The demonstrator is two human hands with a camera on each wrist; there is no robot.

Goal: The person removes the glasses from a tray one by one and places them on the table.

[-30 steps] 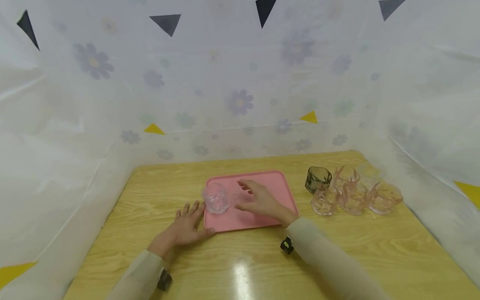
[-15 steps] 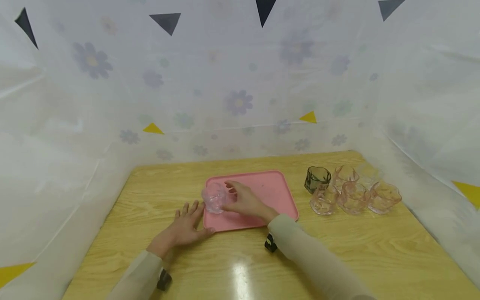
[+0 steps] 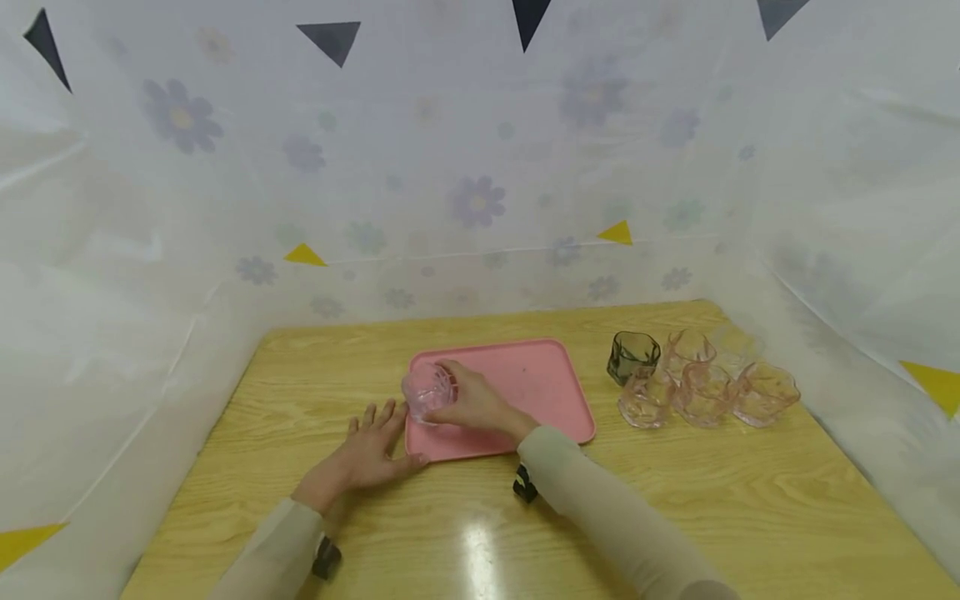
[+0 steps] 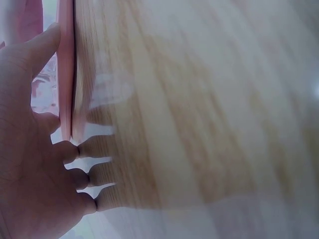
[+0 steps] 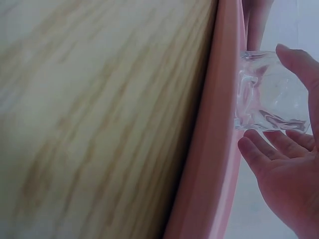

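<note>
A clear, wavy-sided glass (image 3: pixel 420 390) stands upright at the left end of the pink tray (image 3: pixel 531 379). My right hand (image 3: pixel 480 404) is around it from the right. In the right wrist view, the thumb lies along one side of the clear glass (image 5: pixel 274 92) and the curled fingers (image 5: pixel 269 149) along the opposite side. My left hand (image 3: pixel 367 457) lies with spread fingers on the table beside the tray's left edge. Its thumb touches the tray's near left corner; in the left wrist view that thumb (image 4: pixel 46 45) meets the pink rim (image 4: pixel 66 84).
On the right of the wooden table (image 3: pixel 420 533) stands a cluster of similar glasses: a dark grey one (image 3: pixel 632 358), several pinkish ones, including this pink glass (image 3: pixel 765 394), and a pale clear one (image 3: pixel 735 346) behind. White flower-printed sheeting (image 3: pixel 480 283) encloses the table's back and sides.
My right hand has moved left over the tray to the clear glass, and its fingers have come in around it. The left hand has stayed in place.
</note>
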